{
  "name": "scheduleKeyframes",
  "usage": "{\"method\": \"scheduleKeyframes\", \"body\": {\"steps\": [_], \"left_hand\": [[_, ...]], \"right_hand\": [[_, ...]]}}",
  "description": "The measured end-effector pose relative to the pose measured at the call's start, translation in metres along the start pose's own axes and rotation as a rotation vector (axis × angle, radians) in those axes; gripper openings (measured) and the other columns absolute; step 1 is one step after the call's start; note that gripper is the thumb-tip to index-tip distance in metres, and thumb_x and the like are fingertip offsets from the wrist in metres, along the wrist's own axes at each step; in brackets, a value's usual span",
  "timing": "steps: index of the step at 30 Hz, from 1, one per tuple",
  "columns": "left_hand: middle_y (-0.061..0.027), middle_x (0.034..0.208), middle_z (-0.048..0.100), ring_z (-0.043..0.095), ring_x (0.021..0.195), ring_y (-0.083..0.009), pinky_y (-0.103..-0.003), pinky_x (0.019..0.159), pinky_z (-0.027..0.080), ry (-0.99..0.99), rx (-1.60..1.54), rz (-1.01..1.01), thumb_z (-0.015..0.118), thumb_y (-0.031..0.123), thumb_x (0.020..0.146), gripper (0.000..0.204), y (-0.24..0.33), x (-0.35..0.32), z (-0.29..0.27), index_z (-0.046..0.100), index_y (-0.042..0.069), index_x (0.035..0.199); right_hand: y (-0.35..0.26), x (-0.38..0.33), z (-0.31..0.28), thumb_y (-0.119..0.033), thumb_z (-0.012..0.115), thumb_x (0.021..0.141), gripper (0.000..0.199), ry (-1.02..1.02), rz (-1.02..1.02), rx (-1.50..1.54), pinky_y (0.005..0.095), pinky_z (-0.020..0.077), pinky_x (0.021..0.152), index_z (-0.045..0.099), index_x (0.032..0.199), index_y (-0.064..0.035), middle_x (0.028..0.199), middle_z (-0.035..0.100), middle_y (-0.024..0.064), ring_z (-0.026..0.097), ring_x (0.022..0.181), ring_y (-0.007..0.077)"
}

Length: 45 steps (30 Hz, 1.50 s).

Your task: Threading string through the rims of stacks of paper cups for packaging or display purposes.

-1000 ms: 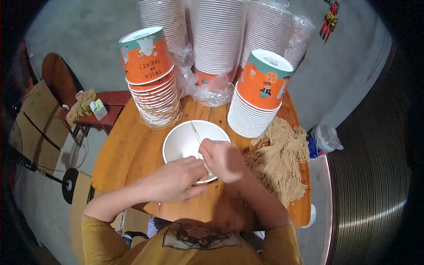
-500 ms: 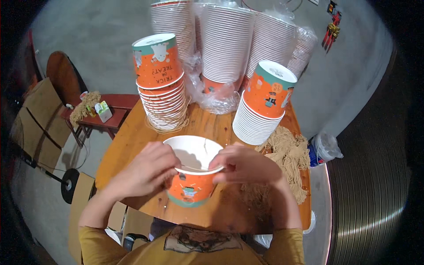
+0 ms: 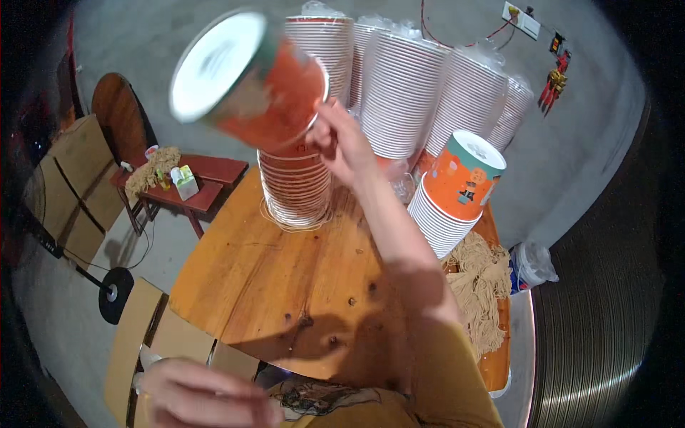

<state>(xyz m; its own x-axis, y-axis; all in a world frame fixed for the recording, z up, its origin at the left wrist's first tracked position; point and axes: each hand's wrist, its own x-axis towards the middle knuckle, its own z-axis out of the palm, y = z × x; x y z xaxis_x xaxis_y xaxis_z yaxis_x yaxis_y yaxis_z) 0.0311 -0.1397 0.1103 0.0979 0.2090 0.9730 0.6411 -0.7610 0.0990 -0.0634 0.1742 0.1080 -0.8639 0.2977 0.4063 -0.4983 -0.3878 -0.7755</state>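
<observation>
The right hand [image 3: 342, 143] grips an orange cup [image 3: 250, 75] above the stack [image 3: 296, 189]. It should drop straight on. The left hand [image 3: 203, 392] curls, empty.

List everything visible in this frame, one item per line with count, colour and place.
Paper cup: one, orange with white inside, held up above the left stack, blurred.
Left cup stack: one, white-rimmed, on the table under the held cup.
Right cup stack: one, orange top cup, on the table's right side.
Wrapped cup stacks: several, white, at the table's far edge.
String bundle: one heap, tan, on the table's right edge.
Table: one, round, orange-brown wood.
Small red table: one, to the left, carrying small items.
Cardboard: flat brown pieces, lower left.
Right hand: holds the paper cup.
Left hand: low at the bottom edge, holding nothing clear.
</observation>
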Motion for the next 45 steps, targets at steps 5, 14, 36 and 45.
{"method": "scheduleKeyframes", "body": {"steps": [5, 14, 36, 45], "left_hand": [[-0.0087, 0.088, 0.053, 0.06, 0.07, -0.0263, -0.039, 0.065, 0.049, 0.071, -0.049, -0.071, 0.044, 0.022, 0.095, 0.036, 0.009, 0.008, 0.005, 0.04, 0.019, 0.131], [-0.0111, 0.091, 0.061, 0.065, 0.068, -0.0261, -0.035, 0.057, 0.057, -0.093, -0.076, 0.089, 0.053, 0.014, 0.091, 0.071, -0.019, -0.01, 0.011, 0.014, 0.024, 0.15], [-0.0125, 0.093, 0.062, 0.064, 0.08, -0.0281, -0.035, 0.069, 0.051, -0.468, -0.102, -0.876, 0.052, 0.011, 0.094, 0.019, -0.099, -0.112, 0.115, 0.053, 0.007, 0.112], [-0.0108, 0.101, 0.057, 0.058, 0.095, -0.0226, -0.032, 0.083, 0.046, -0.337, -0.104, -0.916, 0.054, 0.012, 0.092, 0.019, -0.12, -0.097, 0.117, 0.056, 0.003, 0.109]], "right_hand": [[0.033, 0.04, -0.051, -0.017, 0.067, 0.088, 0.021, 0.327, 0.059, 0.356, 0.0244, 0.0456, 0.06, 0.05, 0.076, -0.014, 0.06, 0.047, -0.0059, 0.043, 0.05, 0.0057], [0.078, -0.009, -0.099, -0.019, 0.064, 0.089, 0.018, 0.41, 0.258, 0.043, 0.0251, 0.0446, 0.05, 0.052, 0.078, -0.01, 0.062, 0.049, -0.0018, 0.046, 0.053, 0.0081], [-0.177, -0.129, -0.145, -0.025, 0.074, 0.075, 0.032, 0.515, -0.363, -1.72, 0.0329, 0.0517, 0.072, 0.072, 0.098, -0.0033, 0.093, 0.07, 0.0152, 0.068, 0.079, 0.0245], [-0.22, -0.167, -0.08, -0.02, 0.077, 0.075, 0.033, 0.556, -1.018, -1.755, 0.0307, 0.0415, 0.094, 0.069, 0.106, -0.0122, 0.114, 0.065, 0.0041, 0.055, 0.107, 0.0206]]}}
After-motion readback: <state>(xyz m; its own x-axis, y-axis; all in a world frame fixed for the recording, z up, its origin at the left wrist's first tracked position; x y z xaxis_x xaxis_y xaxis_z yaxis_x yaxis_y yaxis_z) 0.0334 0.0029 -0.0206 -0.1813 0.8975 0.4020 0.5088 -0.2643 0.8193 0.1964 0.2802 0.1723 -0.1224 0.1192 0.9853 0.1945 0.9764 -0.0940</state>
